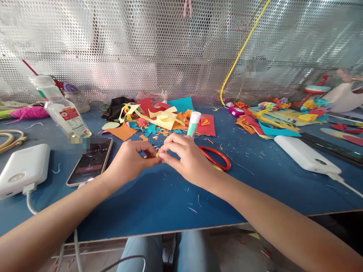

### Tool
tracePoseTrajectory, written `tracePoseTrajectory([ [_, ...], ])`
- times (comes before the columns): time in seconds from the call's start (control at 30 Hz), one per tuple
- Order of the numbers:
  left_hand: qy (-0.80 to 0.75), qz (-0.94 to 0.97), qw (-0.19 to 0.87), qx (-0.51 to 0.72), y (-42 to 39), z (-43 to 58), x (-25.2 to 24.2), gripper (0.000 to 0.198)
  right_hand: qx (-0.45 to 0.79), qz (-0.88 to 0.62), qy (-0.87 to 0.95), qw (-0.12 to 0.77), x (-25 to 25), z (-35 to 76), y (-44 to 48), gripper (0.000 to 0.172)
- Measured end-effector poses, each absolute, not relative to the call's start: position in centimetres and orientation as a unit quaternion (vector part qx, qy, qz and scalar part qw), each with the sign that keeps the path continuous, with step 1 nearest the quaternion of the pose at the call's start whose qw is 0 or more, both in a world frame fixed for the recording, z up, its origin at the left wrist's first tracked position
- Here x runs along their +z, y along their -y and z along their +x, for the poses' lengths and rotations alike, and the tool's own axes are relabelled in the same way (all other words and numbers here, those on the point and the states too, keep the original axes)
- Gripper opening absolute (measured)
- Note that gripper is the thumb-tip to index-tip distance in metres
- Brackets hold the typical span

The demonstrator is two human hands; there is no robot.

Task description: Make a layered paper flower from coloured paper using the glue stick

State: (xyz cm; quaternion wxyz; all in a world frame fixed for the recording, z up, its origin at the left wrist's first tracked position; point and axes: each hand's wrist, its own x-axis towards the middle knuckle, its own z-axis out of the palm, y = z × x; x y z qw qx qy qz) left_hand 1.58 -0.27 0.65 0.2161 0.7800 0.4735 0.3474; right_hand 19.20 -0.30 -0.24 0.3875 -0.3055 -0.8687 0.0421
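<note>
Both hands meet over the middle of the blue table, fingertips nearly touching. Between them is a tiny yellow piece (157, 154), perhaps rolled paper; its kind is too small to make out. My left hand (132, 158) pinches it between thumb and forefinger. My right hand (181, 155) is closed too, thumb and fingertips pressed at the piece's right side. Just behind my right hand stands a white and green glue stick (194, 122). To its right lie scissors with red handles (224, 160), partly hidden by that hand. Coloured paper scraps (164, 118) are heaped beyond both hands.
A phone (92, 162) and a white power bank (25, 170) lie at left, near a tilted clear bottle (69, 113). Another power bank (309, 155) is at right, before paper flowers (275, 105). A perforated metal panel (170, 49) borders the table's back.
</note>
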Motion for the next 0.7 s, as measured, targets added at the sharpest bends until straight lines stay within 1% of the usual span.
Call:
tracePoseTrajectory([
  [0.17,-0.456,0.794,0.192,0.354,0.7,1.6,1.0,0.02,0.086,-0.295,0.863,0.401,-0.2,19.1,0.5,0.012],
  [0.3,-0.413,0.811,0.137,0.391,1.0,1.4,1.0,0.013,0.122,-0.261,0.84,0.459,0.1,19.1,0.7,0.007],
  [0.43,-0.37,0.809,0.075,0.45,1.4,1.2,1.0,0.011,0.111,-0.256,0.824,0.493,0.1,19.3,0.6,0.014],
  [0.57,-0.349,0.814,0.024,0.464,1.4,1.1,1.1,0.016,0.11,-0.259,0.819,0.499,-0.1,19.4,0.4,0.018],
  [0.7,-0.35,0.814,0.038,0.462,1.2,1.0,1.1,0.008,0.121,-0.248,0.816,0.508,-0.3,19.3,0.2,0.02],
])
